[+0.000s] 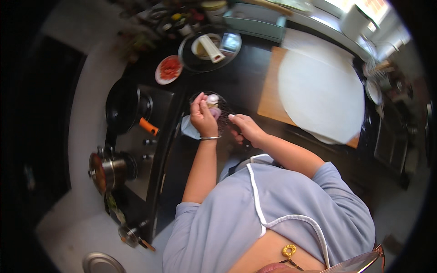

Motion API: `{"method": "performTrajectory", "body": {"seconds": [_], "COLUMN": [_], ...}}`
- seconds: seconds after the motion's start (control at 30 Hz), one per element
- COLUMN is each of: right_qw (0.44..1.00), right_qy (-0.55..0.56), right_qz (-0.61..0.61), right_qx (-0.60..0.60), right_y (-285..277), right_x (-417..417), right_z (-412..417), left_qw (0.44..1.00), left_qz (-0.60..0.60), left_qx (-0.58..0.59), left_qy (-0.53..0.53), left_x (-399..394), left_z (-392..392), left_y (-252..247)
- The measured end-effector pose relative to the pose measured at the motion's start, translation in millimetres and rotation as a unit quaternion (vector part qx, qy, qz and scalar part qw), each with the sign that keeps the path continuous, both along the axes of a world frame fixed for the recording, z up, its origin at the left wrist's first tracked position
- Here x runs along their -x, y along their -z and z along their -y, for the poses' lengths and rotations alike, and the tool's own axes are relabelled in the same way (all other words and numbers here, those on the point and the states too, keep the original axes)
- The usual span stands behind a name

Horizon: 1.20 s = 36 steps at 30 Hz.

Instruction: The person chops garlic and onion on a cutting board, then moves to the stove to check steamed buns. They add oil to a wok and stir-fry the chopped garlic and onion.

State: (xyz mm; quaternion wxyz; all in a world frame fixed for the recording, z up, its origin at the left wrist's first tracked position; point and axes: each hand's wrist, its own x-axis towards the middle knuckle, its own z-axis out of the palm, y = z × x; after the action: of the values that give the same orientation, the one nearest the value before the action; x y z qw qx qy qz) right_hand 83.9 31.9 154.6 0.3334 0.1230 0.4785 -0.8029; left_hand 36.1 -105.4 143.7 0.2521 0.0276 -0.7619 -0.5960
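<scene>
My left hand [203, 116], with a silver bangle at the wrist, is cupped around pale and purple pieces that look like onion [214, 111]. These pieces lie against the dark, speckled, wide head of a utensil [224, 114]; blur hides its exact kind. My right hand [247, 130] grips that utensil by its black handle, thumb on top. Both hands are over the front edge of the black counter [235, 83]. Partly behind my left wrist is a light-blue cloth or bag [189, 127].
A plate of chopped red food [169, 69] is near a glass lid [187, 61] bearing a white-handled tool [211, 49] and a phone [231, 42]. Left, a black pan [122, 107] and a steel pot [111, 170] sit on the stove. Right, a white round sheet [322, 90] covers a wooden board [269, 92].
</scene>
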Motion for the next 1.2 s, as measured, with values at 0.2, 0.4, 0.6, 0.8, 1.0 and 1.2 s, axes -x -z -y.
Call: {"method": "performTrajectory", "body": {"seconds": [0.2,0.4,0.6,0.8,1.0,1.2], "right_qw": [0.998,0.993,0.984,0.971,0.973,0.982], "right_qy": [-0.053,-0.076,-0.098,-0.090,-0.053,-0.041], "right_qz": [-0.002,0.061,0.094,0.116,0.076,0.020], "right_qx": [0.024,0.073,0.116,0.187,0.210,0.181], "right_y": [-15.5,-25.4,-33.8,-39.6,-40.3,-35.6], "right_x": [12.2,28.2,46.9,70.3,98.0,115.8], "right_z": [33.1,78.9,128.4,173.7,230.5,276.2], "left_qw": [0.982,0.938,0.909,0.913,0.904,0.906], "left_qz": [-0.033,-0.099,-0.154,-0.126,0.180,0.220], "left_qx": [-0.183,-0.333,-0.386,-0.375,-0.367,-0.337], "left_qy": [-0.010,0.013,0.020,-0.095,0.124,0.133], "left_x": [1.5,9.5,16.7,-2.2,-48.4,-28.9], "left_z": [42.0,96.2,160.7,200.0,207.3,218.4], "left_y": [-11.3,-32.6,-46.8,-51.7,-27.0,-48.5]}}
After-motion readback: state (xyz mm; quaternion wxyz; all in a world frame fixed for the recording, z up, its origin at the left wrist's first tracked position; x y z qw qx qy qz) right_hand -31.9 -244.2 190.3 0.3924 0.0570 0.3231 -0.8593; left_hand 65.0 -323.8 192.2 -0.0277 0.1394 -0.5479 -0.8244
